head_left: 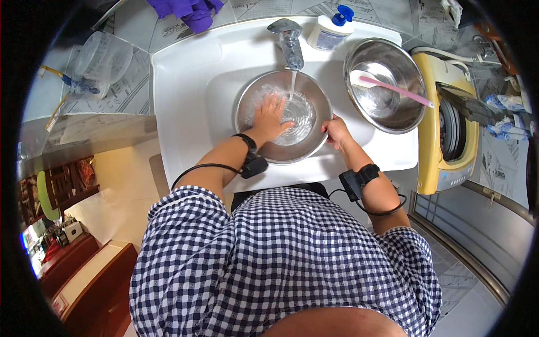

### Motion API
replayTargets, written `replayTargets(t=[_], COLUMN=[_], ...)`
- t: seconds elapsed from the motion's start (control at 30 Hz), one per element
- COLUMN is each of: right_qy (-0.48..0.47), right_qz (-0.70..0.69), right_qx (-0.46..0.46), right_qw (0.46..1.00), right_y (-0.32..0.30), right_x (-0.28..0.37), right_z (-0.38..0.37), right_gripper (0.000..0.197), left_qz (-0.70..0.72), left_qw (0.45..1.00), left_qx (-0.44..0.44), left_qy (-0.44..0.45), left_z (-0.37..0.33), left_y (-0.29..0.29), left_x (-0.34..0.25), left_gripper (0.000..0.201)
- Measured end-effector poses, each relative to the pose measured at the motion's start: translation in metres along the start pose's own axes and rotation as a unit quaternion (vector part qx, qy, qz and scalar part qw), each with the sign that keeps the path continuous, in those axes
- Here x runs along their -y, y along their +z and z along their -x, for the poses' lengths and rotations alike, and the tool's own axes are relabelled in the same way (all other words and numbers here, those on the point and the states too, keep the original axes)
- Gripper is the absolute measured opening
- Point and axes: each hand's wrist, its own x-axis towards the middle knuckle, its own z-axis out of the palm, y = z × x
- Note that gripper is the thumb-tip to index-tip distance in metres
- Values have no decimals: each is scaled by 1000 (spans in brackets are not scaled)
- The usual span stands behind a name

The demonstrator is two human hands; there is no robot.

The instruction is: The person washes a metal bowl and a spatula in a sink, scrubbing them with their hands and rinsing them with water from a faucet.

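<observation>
A round stainless steel bowl sits in the white sink. From the faucet a thin stream of water falls into it, and the water inside is rippling. My left hand lies inside the bowl with its fingers stretched flat toward the far left wall; the fingertips blur into wet, foamy-looking water. At the bowl's right edge, my right hand is closed on the rim, some of its fingers hidden beneath.
Right of the sink bowl, a second steel bowl holds a pink-handled spatula. Behind stands a white bottle with a blue cap. A yellow washing machine borders the right; a clear plastic tub and purple cloth lie at the far left.
</observation>
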Motion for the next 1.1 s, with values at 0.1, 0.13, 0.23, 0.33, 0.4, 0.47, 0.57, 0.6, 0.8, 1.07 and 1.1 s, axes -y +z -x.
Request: replayTargets(t=[0.1, 0.13, 0.23, 0.33, 0.4, 0.47, 0.57, 0.6, 0.8, 1.07, 1.1], right_qy=[12, 6, -27, -25, -26, 12, 2, -21, -141, 25, 16], right_qz=[7, 9, 17, 53, 43, 86, 39, 24, 14, 28, 29], right_qx=[7, 13, -23, -21, -28, -24, -47, -51, -64, -49, -45], right_qw=[1000, 1000, 999, 998, 998, 996, 998, 998, 988, 998, 998], right_y=[17, 23, 11, 6, 1, -1, 4, 6, 8, 0, 6], right_x=[5, 6, 12, 14, 15, 16, 7, 6, 2, -2, 1], right_z=[3, 5, 3, 7, 5, 5, 10, 10, 2, 3, 8], right_gripper=[42, 44, 44, 38, 44, 45, 41, 39, 34, 43, 43], left_qz=[8, -11, -9, -43, -32, 18, 91, 108, 50, -26, -49], left_qw=[994, 972, 986, 916, 939, 973, 995, 993, 965, 950, 962], left_qx=[108, 232, 82, 107, 63, 13, -12, 15, 179, 253, 188], left_qy=[-5, -47, 146, 385, 337, 228, 33, -53, 186, 180, 194], left_z=[-6, -12, 1, -9, -15, -12, -10, -9, 0, 3, 2], left_y=[4, 12, 21, -8, -15, 5, 21, 23, 17, -45, -44], left_x=[-50, -51, -12, 10, 10, 17, 0, -14, -50, 45, 58], left_gripper=[62, 57, 57, 66, 73, 73, 71, 70, 52, 76, 82])
